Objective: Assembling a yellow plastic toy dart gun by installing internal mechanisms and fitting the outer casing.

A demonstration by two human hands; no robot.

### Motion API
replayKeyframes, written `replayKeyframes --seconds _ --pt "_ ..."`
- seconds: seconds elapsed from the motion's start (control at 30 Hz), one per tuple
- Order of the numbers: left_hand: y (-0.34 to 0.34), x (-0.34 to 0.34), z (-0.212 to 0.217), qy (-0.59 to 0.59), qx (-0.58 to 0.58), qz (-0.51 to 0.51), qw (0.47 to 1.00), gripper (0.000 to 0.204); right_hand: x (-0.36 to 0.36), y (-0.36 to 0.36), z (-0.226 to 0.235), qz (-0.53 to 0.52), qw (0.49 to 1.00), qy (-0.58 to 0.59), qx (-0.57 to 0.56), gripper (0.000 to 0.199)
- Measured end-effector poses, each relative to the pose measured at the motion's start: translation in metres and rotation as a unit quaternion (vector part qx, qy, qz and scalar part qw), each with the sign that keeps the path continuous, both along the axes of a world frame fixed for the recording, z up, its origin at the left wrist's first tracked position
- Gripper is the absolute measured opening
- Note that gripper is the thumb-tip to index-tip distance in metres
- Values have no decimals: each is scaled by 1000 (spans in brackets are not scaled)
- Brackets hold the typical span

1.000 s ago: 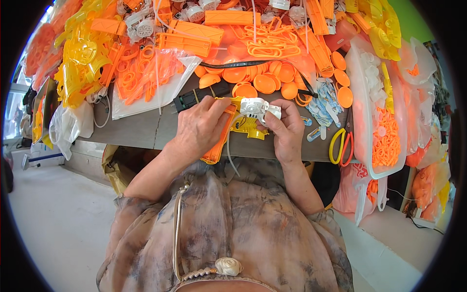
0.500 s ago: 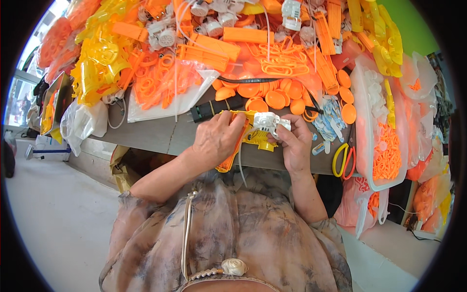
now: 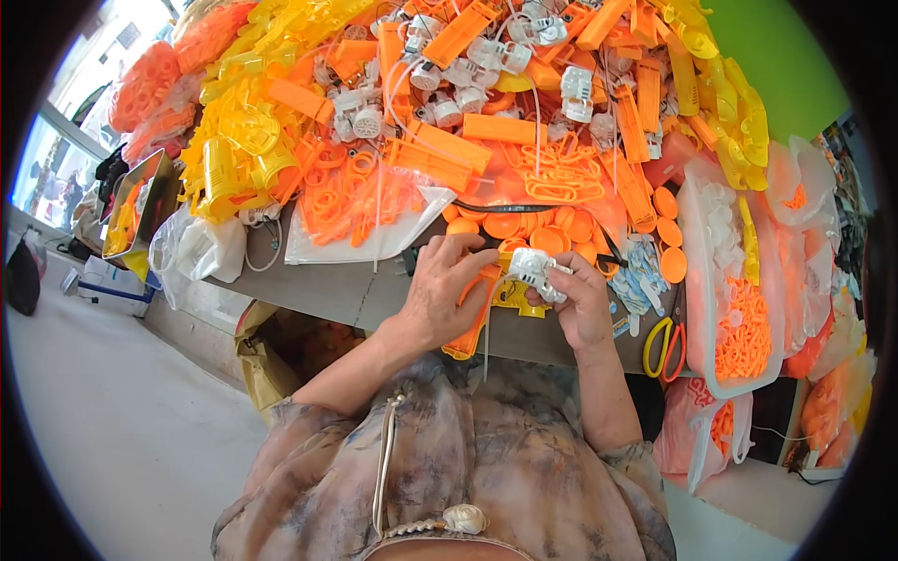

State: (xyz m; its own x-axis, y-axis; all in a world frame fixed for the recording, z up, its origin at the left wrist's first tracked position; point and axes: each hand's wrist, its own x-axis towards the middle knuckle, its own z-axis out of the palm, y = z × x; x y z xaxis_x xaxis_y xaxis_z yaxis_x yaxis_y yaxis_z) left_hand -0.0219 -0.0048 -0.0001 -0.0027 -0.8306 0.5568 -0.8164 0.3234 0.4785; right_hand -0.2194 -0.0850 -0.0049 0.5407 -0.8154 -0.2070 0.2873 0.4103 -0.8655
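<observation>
- Nearest, at the table edge point(image 3: 309, 294), the left hand point(image 3: 440, 294) grips a long orange plastic piece point(image 3: 472, 318), fingers curled round it.
- Just beside it, the right hand point(image 3: 580, 304) is clenched on a small white plastic part point(image 3: 533, 266), above a yellow piece point(image 3: 514, 297).
- The step looks like fitting white part to orange piece; next calls for lining them up.
- Farther off, orange discs point(image 3: 543, 229), then heaped mouldings.
</observation>
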Motion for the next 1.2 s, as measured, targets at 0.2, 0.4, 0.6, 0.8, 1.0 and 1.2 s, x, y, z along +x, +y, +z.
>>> replayKeyframes --seconds 0.2,0.4,0.6,0.8,1.0,1.2 --pt "-8 -19 7 87 7 -40 995 45 7 0 5 11 998 42 -37 18" --pt "-10 -18 4 99 -60 -65 991 41 14 5 35 52 978 148 -136 18" --pt "-8 -14 0 94 -84 -70 990 31 13 4 25 87 959 195 -184 17" --pt "-4 -17 2 79 -107 -53 990 25 20 13 23 25 965 181 -188 15" --pt "6 -19 9 78 -64 -22 995 31 23 16 18 6 960 184 -213 13" --pt "5 -21 4 51 -43 -24 997 33 21 18 19 -4 956 197 -216 13"
